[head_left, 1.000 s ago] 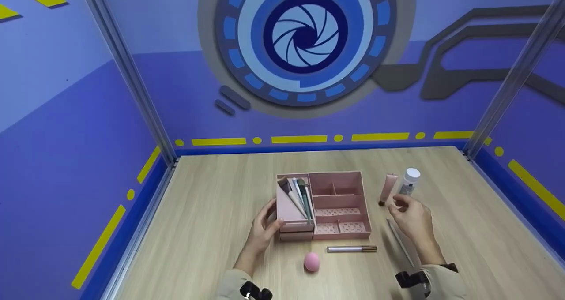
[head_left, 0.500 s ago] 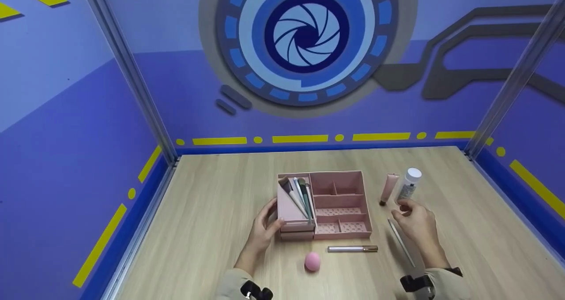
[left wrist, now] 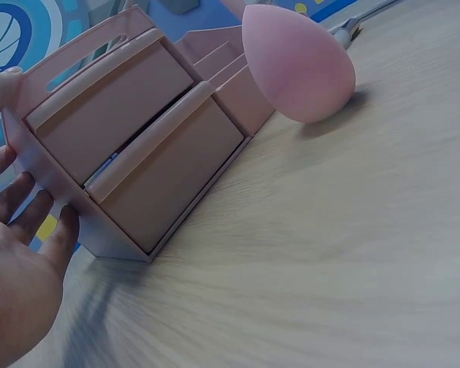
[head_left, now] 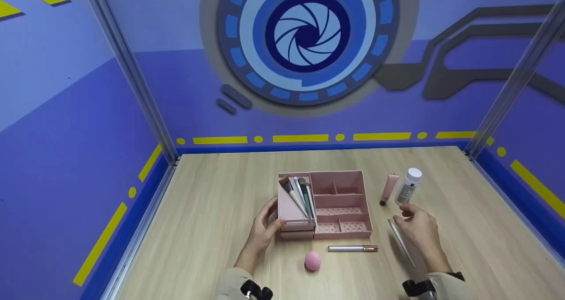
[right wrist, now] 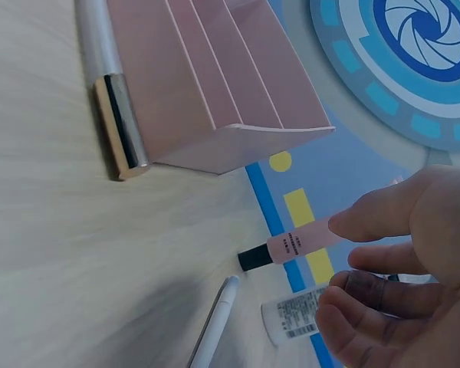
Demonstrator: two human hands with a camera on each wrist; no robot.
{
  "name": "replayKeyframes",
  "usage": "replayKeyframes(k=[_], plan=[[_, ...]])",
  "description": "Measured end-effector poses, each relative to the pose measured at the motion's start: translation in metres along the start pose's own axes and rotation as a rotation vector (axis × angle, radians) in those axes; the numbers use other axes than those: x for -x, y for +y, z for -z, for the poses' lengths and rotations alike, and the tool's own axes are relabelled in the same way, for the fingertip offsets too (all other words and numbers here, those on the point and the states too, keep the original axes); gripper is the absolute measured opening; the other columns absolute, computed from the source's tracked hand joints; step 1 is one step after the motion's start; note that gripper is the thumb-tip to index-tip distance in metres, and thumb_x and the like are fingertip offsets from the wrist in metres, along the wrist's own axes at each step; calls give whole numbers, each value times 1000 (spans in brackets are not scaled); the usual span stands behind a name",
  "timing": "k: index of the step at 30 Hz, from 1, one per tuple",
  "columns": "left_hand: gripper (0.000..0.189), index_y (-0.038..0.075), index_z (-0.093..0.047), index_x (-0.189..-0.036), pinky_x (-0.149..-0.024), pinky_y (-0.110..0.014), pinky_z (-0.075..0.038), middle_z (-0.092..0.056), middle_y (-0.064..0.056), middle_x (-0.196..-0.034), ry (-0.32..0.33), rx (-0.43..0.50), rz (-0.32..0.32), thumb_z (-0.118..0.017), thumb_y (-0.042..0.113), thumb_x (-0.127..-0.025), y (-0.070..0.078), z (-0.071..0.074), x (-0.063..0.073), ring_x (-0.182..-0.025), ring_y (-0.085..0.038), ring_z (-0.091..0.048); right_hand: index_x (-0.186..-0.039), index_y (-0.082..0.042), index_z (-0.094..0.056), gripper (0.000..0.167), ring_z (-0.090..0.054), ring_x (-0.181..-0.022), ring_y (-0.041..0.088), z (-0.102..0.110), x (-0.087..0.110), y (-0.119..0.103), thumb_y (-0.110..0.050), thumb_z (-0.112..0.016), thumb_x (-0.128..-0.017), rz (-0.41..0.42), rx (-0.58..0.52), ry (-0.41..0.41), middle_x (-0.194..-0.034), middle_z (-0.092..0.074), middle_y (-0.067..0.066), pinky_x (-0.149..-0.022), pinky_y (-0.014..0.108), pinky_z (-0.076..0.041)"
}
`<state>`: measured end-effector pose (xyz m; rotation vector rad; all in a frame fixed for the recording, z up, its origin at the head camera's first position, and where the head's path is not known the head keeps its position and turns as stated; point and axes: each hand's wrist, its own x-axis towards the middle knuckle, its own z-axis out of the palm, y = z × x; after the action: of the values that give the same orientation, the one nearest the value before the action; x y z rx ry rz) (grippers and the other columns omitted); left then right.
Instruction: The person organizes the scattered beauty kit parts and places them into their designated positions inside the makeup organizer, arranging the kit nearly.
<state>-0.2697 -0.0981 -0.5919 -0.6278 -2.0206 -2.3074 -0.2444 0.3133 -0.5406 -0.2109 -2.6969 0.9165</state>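
Note:
A pink makeup organizer stands on the table, with drawers at its left and divided compartments at its right. My left hand touches its left side with the fingertips, the thumb over the front corner; in the left wrist view the fingers lie against the side wall. Several makeup brushes lie on top of the drawers. My right hand hovers with loosely bent fingers and holds nothing, just in front of a white-capped bottle. A pink tube stands left of that bottle. Near the hand lies a thin white stick.
An egg-shaped pink makeup sponge sits in front of the organizer. To its right lies a silver tube with a rose-gold cap. Printed blue panels and metal posts enclose the table.
My right hand has drawn back slightly toward me and to the right, so more of the white-capped bottle shows. The left hand stays at the organizer.

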Motion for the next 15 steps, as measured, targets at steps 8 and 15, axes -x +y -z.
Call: replayKeyframes(k=[8,15], plan=[[64,-2,-28,-150,-115,-37,-33,-29,-25,-155,3,-29,-19,-60,7,-95,0,0,0,-146,-41,-22,-118,3,-63,39,-66,-93,35,-2,3,5,-18,-69,-85,-42,7,-46,-106,-67,24,-79,51,-53],[65,1,-30,-150,-117,-49,-25,-30,-21,-156,12,-35,-3,-61,10,-95,2,-1,-1,-147,-36,-22,-118,4,-62,40,-66,-92,36,-3,6,8,-17,-70,-84,-56,12,-50,-106,-66,25,-78,52,-53]])
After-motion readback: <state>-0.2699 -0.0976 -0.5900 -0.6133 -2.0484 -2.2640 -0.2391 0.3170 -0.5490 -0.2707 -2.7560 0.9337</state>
